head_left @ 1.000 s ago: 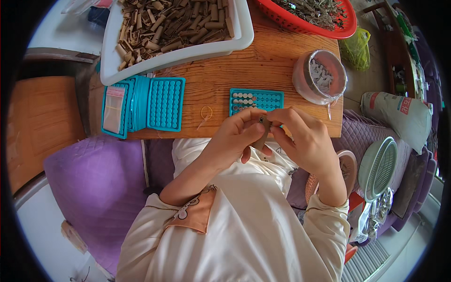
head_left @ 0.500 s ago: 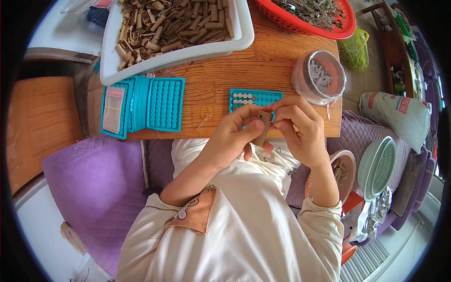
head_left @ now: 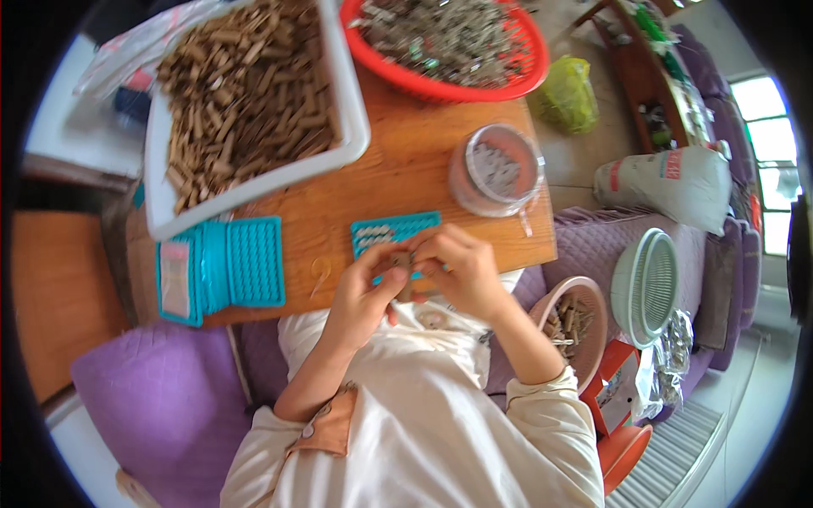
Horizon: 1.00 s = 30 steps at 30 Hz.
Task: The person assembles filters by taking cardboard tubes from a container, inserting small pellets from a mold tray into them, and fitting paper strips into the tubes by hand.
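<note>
Teal tray (head_left: pixel 395 231) lies at the table's (head_left: pixel 406 169) near edge, partly under the hands. Left hand (head_left: pixel 364 296) and right hand (head_left: pixel 457 269) meet over it, fingertips pinched on a small brown piece (head_left: pixel 405 273). Clear jar (head_left: pixel 497 172) near the right edge; white bin (head_left: pixel 246 102) at the far left corner.

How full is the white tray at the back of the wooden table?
Nearly full. The white tray holds a dense heap of small brown wooden pieces that covers almost its whole floor and rises about to its rim.
</note>
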Each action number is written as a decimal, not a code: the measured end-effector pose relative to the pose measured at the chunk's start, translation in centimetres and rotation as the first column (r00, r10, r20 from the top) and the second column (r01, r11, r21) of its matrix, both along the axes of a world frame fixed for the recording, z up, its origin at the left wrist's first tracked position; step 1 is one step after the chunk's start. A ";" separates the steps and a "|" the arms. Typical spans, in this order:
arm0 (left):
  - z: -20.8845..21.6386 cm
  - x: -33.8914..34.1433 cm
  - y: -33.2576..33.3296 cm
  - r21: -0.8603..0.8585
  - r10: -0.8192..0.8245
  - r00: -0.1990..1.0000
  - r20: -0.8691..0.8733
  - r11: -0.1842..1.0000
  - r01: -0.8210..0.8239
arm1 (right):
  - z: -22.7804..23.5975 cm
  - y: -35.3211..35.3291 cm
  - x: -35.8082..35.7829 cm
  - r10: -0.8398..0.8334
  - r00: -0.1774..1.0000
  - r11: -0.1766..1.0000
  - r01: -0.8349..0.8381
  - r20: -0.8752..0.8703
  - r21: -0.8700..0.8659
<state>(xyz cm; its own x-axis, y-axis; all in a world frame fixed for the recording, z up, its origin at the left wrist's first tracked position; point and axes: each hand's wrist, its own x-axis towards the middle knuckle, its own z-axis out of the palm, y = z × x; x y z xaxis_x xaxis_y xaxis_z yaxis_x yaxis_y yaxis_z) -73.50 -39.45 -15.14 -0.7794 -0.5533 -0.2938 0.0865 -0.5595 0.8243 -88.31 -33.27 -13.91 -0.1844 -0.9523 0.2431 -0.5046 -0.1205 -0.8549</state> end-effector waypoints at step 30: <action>2.1 1.2 0.9 -0.967 0.083 0.968 0.235 0.121 0.224 | 2.0 5.7 2.5 -0.018 1.000 0.999 0.018 -0.006 -0.026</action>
